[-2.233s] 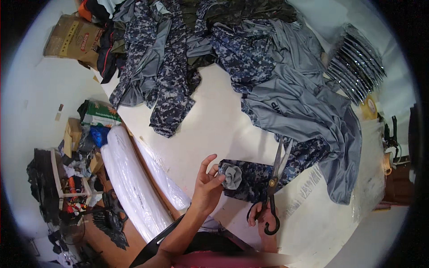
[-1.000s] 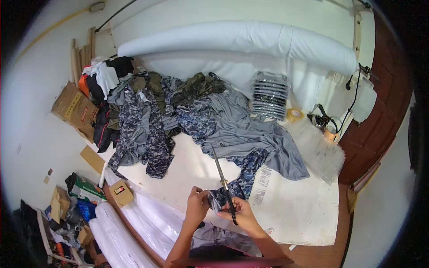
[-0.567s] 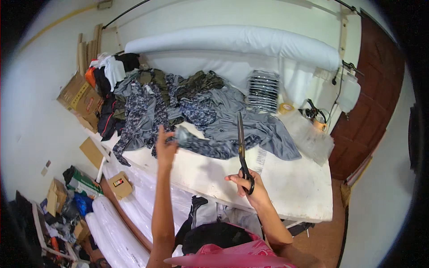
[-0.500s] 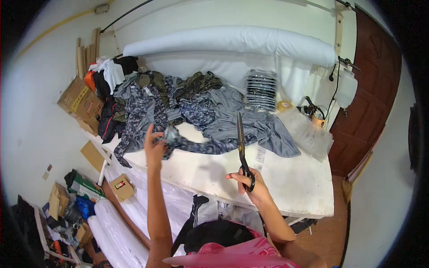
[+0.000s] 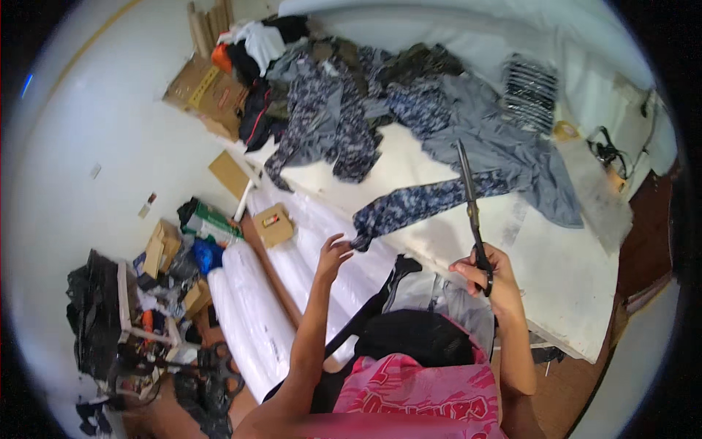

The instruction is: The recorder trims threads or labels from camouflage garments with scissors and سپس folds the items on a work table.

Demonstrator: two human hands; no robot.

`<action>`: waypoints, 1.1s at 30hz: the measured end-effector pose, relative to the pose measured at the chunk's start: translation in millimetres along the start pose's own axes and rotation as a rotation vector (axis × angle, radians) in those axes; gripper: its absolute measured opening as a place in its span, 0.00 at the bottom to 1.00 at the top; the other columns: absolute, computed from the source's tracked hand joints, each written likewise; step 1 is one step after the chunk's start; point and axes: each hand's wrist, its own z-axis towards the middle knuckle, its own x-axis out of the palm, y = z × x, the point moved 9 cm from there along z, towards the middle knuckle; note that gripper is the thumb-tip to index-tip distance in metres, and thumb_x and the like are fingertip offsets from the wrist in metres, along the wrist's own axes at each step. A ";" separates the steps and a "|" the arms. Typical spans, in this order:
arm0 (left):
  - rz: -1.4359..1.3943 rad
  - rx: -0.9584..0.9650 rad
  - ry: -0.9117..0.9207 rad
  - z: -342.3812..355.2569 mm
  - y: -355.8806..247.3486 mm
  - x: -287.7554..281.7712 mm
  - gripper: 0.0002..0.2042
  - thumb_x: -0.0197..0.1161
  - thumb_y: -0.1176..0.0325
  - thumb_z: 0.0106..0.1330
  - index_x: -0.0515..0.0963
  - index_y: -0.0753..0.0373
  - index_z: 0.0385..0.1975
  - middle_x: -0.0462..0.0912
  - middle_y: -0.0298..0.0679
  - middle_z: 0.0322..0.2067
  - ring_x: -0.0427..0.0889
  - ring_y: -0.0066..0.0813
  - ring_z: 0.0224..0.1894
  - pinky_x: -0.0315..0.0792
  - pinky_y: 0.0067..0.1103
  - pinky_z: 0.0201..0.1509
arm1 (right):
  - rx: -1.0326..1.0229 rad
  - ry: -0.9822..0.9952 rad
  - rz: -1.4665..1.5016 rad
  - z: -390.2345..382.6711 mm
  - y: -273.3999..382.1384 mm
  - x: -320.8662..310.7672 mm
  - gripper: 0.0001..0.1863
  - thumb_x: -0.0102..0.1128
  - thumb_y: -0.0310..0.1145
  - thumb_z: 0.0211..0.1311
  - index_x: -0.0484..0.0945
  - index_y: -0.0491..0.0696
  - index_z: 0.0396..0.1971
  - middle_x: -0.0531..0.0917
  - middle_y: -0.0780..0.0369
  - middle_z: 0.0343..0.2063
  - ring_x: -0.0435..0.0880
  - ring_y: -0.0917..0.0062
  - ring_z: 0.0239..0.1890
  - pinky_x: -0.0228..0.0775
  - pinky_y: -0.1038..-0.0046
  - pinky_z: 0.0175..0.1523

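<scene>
My right hand (image 5: 493, 274) grips the black handles of long scissors (image 5: 468, 194), whose blades lie together and point away from me over the table. My left hand (image 5: 334, 257) is at the table's near edge, pinching the end of a blue-grey camouflage sleeve (image 5: 420, 206); some of its fingers are raised. That sleeve stretches across the table to a plain grey garment (image 5: 552, 179) on the right. Behind it lies a heap with another camouflage garment (image 5: 351, 143) and a bunched camouflage piece (image 5: 417, 108).
Stacked clear packs (image 5: 530, 94), a tape roll (image 5: 564, 131) and plastic bags (image 5: 599, 194) lie on the white table's (image 5: 563, 293) right side. A cardboard box (image 5: 208, 95) stands far left. Wrapped white rolls (image 5: 256, 314) and cluttered boxes (image 5: 161, 249) are on the floor at left.
The view has swung left and downward. My left hand has drawn the camouflage sleeve toward me to the table's near edge, stretching it out. The scissors stay in my right hand.
</scene>
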 end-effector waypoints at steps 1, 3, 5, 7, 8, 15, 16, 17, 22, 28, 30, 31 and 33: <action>-0.070 0.023 -0.015 -1.2 2.9 0.2 0.22 0.58 0.76 0.63 0.66 0.64 0.58 0.78 0.46 0.45 0.80 0.33 0.44 0.77 0.27 0.50 | 0.021 0.022 0.001 2.4 -3.6 1.7 0.13 0.69 0.26 0.50 0.69 0.49 0.26 0.85 0.52 0.28 0.73 0.86 0.13 0.60 0.84 0.16; -0.061 -0.003 -0.098 1.5 11.2 6.7 0.20 0.60 0.70 0.66 0.68 0.68 0.56 0.79 0.44 0.45 0.80 0.31 0.44 0.77 0.25 0.49 | 0.069 0.039 -0.022 3.8 -8.5 2.8 0.13 0.68 0.25 0.49 0.69 0.49 0.26 0.85 0.53 0.28 0.73 0.86 0.13 0.61 0.85 0.16; -0.025 -0.011 -0.061 -4.7 21.1 19.4 0.19 0.63 0.70 0.64 0.71 0.68 0.53 0.80 0.42 0.42 0.80 0.28 0.42 0.75 0.23 0.48 | 0.121 0.043 -0.031 6.6 -17.4 4.7 0.13 0.69 0.25 0.50 0.70 0.48 0.26 0.85 0.55 0.27 0.73 0.86 0.13 0.60 0.86 0.16; 0.116 0.061 -0.026 0.3 23.7 25.9 0.16 0.68 0.70 0.59 0.78 0.72 0.44 0.82 0.39 0.36 0.79 0.21 0.35 0.73 0.17 0.41 | 0.143 0.050 -0.073 19.4 -25.9 8.5 0.13 0.70 0.24 0.52 0.70 0.47 0.27 0.84 0.57 0.26 0.74 0.87 0.15 0.60 0.86 0.16; 0.237 0.076 -0.046 -0.9 31.2 22.7 0.16 0.68 0.69 0.59 0.78 0.71 0.44 0.82 0.39 0.35 0.79 0.22 0.35 0.74 0.18 0.41 | 0.177 0.069 -0.060 30.1 -37.0 13.4 0.12 0.69 0.25 0.52 0.71 0.47 0.27 0.85 0.57 0.26 0.74 0.87 0.15 0.61 0.85 0.16; 0.118 0.086 -0.373 -17.8 60.8 -56.0 0.10 0.60 0.73 0.64 0.81 0.66 0.42 0.84 0.35 0.33 0.80 0.21 0.32 0.74 0.19 0.38 | 0.331 0.180 -0.077 86.2 -67.5 53.1 0.10 0.67 0.28 0.56 0.72 0.47 0.29 0.86 0.56 0.29 0.73 0.87 0.15 0.62 0.85 0.19; 0.030 0.070 -0.411 -20.4 54.5 -55.7 0.10 0.60 0.73 0.64 0.81 0.66 0.43 0.84 0.35 0.33 0.81 0.22 0.33 0.74 0.19 0.39 | 0.323 0.178 -0.064 94.1 -70.0 49.1 0.10 0.67 0.28 0.56 0.72 0.48 0.29 0.86 0.56 0.29 0.73 0.87 0.15 0.62 0.85 0.19; -0.070 0.090 -0.406 -17.4 37.1 -40.2 0.10 0.60 0.73 0.64 0.81 0.67 0.43 0.84 0.35 0.33 0.81 0.23 0.34 0.74 0.20 0.41 | 0.263 0.157 -0.060 89.2 -53.1 40.9 0.10 0.67 0.28 0.56 0.72 0.48 0.29 0.86 0.56 0.29 0.74 0.86 0.15 0.62 0.85 0.19; 0.271 0.224 -0.537 -14.8 41.1 -65.0 0.04 0.60 0.80 0.55 0.79 0.68 0.30 0.82 0.43 0.43 0.80 0.31 0.44 0.72 0.24 0.48 | 0.287 0.149 -0.092 118.9 -69.6 17.6 0.10 0.66 0.28 0.56 0.71 0.48 0.28 0.85 0.55 0.28 0.73 0.86 0.14 0.62 0.85 0.19; 0.633 0.559 -0.469 -2.2 -104.3 88.8 0.12 0.56 0.81 0.52 0.75 0.65 0.38 0.77 0.51 0.49 0.76 0.47 0.51 0.70 0.31 0.53 | 0.261 -0.092 -0.022 136.7 -71.1 -38.4 0.11 0.68 0.27 0.55 0.72 0.46 0.29 0.86 0.56 0.30 0.81 0.80 0.23 0.71 0.81 0.27; 0.563 0.666 -0.188 -2.4 -115.1 178.6 0.15 0.57 0.78 0.54 0.76 0.63 0.43 0.78 0.49 0.48 0.76 0.49 0.51 0.67 0.34 0.58 | 0.213 -0.160 0.003 138.0 -71.5 -60.0 0.10 0.67 0.25 0.55 0.71 0.45 0.29 0.85 0.53 0.31 0.84 0.77 0.27 0.77 0.79 0.32; 0.596 0.652 0.040 0.3 -112.9 231.6 0.17 0.62 0.78 0.54 0.76 0.64 0.46 0.79 0.50 0.49 0.76 0.46 0.55 0.66 0.31 0.61 | 0.123 -0.251 -0.078 140.3 -65.9 -79.4 0.10 0.67 0.25 0.56 0.71 0.44 0.30 0.85 0.54 0.31 0.85 0.75 0.31 0.78 0.77 0.37; 0.778 0.707 0.311 8.7 -86.6 307.1 0.23 0.64 0.65 0.59 0.72 0.62 0.55 0.69 0.51 0.60 0.66 0.50 0.63 0.58 0.38 0.66 | 0.035 -0.339 -0.156 142.8 -55.4 -101.3 0.10 0.67 0.25 0.56 0.71 0.42 0.30 0.85 0.54 0.32 0.85 0.73 0.35 0.79 0.74 0.42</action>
